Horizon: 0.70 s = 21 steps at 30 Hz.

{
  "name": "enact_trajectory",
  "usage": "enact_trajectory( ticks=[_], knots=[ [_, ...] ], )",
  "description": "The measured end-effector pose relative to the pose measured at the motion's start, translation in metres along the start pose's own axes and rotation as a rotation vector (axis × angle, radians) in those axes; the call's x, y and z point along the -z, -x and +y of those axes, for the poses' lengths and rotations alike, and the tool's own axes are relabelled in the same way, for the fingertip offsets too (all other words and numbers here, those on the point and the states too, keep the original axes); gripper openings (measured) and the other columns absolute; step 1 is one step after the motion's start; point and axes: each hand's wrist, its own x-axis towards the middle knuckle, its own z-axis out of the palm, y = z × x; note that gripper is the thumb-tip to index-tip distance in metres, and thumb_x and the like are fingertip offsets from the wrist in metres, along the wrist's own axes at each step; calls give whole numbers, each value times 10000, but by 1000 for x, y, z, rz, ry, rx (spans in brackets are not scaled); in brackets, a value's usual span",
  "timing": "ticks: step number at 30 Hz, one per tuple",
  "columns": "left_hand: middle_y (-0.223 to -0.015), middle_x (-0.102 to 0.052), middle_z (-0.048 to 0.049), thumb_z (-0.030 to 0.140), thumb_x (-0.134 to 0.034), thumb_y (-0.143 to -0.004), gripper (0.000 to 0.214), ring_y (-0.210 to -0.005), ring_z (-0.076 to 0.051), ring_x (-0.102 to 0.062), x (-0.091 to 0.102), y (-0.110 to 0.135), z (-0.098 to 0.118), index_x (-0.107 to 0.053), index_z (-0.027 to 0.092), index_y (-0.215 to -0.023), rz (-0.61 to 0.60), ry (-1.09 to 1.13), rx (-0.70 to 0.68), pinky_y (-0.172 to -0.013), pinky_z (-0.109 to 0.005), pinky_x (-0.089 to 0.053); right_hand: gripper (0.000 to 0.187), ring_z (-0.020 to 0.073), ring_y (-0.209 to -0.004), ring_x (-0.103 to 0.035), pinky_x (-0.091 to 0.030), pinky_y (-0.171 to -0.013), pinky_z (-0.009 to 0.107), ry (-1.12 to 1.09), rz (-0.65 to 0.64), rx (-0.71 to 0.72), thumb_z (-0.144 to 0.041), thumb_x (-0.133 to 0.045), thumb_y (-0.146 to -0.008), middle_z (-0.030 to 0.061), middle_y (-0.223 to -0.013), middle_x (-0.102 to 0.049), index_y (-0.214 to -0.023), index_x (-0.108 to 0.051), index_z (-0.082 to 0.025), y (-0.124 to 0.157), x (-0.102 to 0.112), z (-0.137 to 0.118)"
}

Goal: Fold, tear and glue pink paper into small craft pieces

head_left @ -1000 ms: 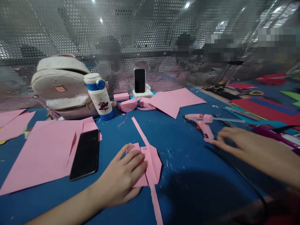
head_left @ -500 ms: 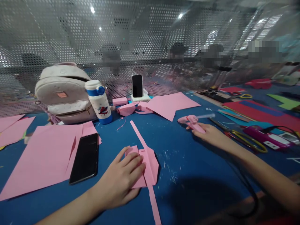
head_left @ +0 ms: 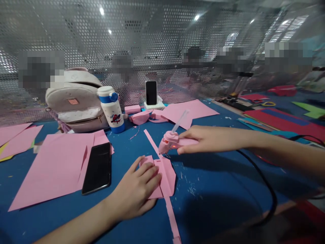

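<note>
On the blue desk [head_left: 127, 149], a large flat pink paper sheet [head_left: 56, 166] lies at left, a black rectangular smartphone [head_left: 98, 169] over its right edge. The left hand [head_left: 138, 186], fingers loosely spread, rests on a folded pink paper piece [head_left: 169, 179] crossed by a long narrow pink paper strip [head_left: 171, 215]. Near the strip's upper part, nozzle down, a pink plastic glue gun [head_left: 170, 138] is grasped by the right hand [head_left: 205, 138]; contact is unclear.

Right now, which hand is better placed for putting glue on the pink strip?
Probably the right hand: its fingers already grip the pink glue gun, whose front end points down near the pink strip. The left hand rests on pink paper, so seems better suited to steadying.
</note>
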Motion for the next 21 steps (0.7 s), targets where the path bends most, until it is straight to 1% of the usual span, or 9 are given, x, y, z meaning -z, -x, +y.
enact_trajectory(
  ticks=[2,3,6,8,11,14,16,21],
  knots=[
    [-1331,-608,-102,401,-512,-942,469,-1263,-291,-488,1,0,0,-524,165,-1347,0,-1,0,-1195,-533,-132,619,254,-846,-615,-425,-708,301,71,-52,-39,-663,-550,-840,91,-985,-700,-1103,-702,-123,-9,1,-5],
    [-1332,-607,-102,401,-513,-941,468,-1260,-290,-490,1,0,0,-525,164,-1344,-1,-1,0,-1192,-529,-139,616,239,-819,-605,-412,-679,290,98,-80,-53,-674,-535,-843,82,-952,-692,-1062,-700,-123,-13,1,-6],
    [-1320,-612,-102,397,-517,-939,454,-1250,-288,-493,2,0,0,-535,161,-1326,-3,-4,-2,-1183,-519,-156,569,182,-704,-544,-360,-597,266,113,-172,-38,-665,-498,-864,37,-813,-641,-917,-685,-131,-21,-2,-7],
    [-1317,-615,-103,396,-516,-940,443,-1248,-290,-492,2,-1,-1,-542,160,-1313,-3,-8,-7,-1178,-515,-161,542,160,-666,-509,-335,-570,259,110,-203,-35,-649,-487,-875,18,-775,-613,-882,-674,-141,-24,-4,-7],
    [-1323,-612,-108,406,-510,-943,442,-1252,-294,-488,2,-1,-1,-544,157,-1306,2,-11,-9,-1172,-517,-162,537,165,-680,-518,-336,-575,259,119,-187,-51,-649,-483,-876,23,-790,-620,-899,-676,-148,-25,-6,-7],
    [-1320,-614,-112,403,-508,-944,438,-1255,-294,-487,2,0,-1,-546,155,-1302,8,-12,-6,-1172,-512,-159,578,184,-690,-548,-340,-577,265,156,-118,-85,-685,-493,-854,41,-803,-645,-925,-682,-144,-24,-8,-5],
    [-1321,-615,-112,398,-508,-943,434,-1257,-292,-486,2,0,-1,-545,158,-1303,8,-8,-7,-1172,-506,-160,602,191,-699,-567,-343,-581,269,166,-88,-83,-709,-484,-851,46,-814,-665,-937,-690,-150,-24,-10,-4],
    [-1319,-618,-114,396,-507,-944,433,-1260,-298,-485,3,0,-1,-545,159,-1304,9,-7,-4,-1168,-512,-165,615,198,-743,-610,-370,-623,275,122,-103,-44,-707,-422,-895,51,-861,-701,-929,-725,-173,-26,-16,-3]
  ],
)
